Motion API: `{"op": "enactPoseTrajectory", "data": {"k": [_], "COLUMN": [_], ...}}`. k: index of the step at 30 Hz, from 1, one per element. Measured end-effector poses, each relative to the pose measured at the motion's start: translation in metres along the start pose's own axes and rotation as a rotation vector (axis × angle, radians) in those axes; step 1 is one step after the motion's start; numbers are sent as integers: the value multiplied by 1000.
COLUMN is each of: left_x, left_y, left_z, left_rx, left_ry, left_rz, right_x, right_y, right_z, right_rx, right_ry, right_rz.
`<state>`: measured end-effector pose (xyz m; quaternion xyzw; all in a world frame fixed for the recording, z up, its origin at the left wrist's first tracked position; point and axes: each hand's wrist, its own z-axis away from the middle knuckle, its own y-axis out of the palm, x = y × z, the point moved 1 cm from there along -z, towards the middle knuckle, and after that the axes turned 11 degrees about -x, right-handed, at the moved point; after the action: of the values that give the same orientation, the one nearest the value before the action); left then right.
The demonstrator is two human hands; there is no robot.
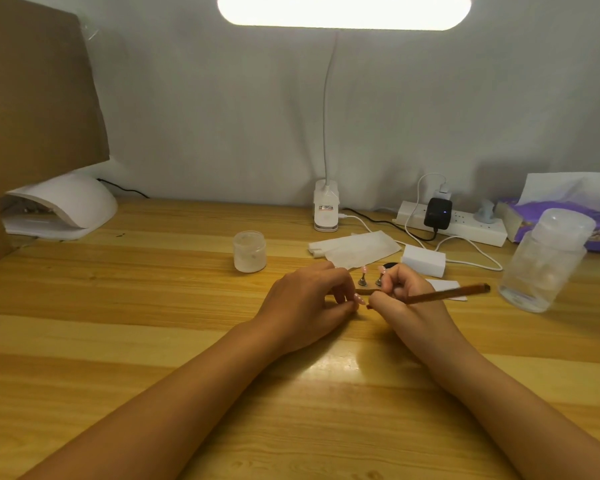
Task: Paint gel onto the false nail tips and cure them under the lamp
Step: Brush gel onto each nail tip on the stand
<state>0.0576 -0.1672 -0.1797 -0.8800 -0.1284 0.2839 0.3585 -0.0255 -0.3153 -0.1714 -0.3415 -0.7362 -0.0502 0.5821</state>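
Pinching small pink false nail tip (360,300) in curled left hand (305,303), steadied low for control. Gripping long brown wooden brush (444,294) pen-style in right hand (407,301), bristle end at tip. Just behind, two more pink tips on metal stands (363,276). Far left, white domed curing lamp (66,209).

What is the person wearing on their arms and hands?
Nothing that shows. The left hand and right hand are bare, with no gloves, rings or bracelets in view. Both forearms are bare too: no sleeves reach into the picture, and no watch sits on either wrist.
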Motion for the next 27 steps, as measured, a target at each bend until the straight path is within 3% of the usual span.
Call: {"op": "enactPoseTrajectory", "data": {"k": [8,12,19,27], "left_x": [-2,-3,-3,-1], "left_y": [-2,-3,-3,-3], "left_z": [0,0,1,3], "left_rx": [-1,-21,3,0], "left_ry": [-10,-12,6,11], "left_rz": [21,27,61,61], "right_x": [-1,-2,-5,-1], "right_y": [-6,-7,-8,-13], "right_z": [3,2,-1,-1], "right_rx": [-91,-229,-290,-141], "right_ry": [68,22,102,235], "right_rz": [-163,-118,-113,-62]}}
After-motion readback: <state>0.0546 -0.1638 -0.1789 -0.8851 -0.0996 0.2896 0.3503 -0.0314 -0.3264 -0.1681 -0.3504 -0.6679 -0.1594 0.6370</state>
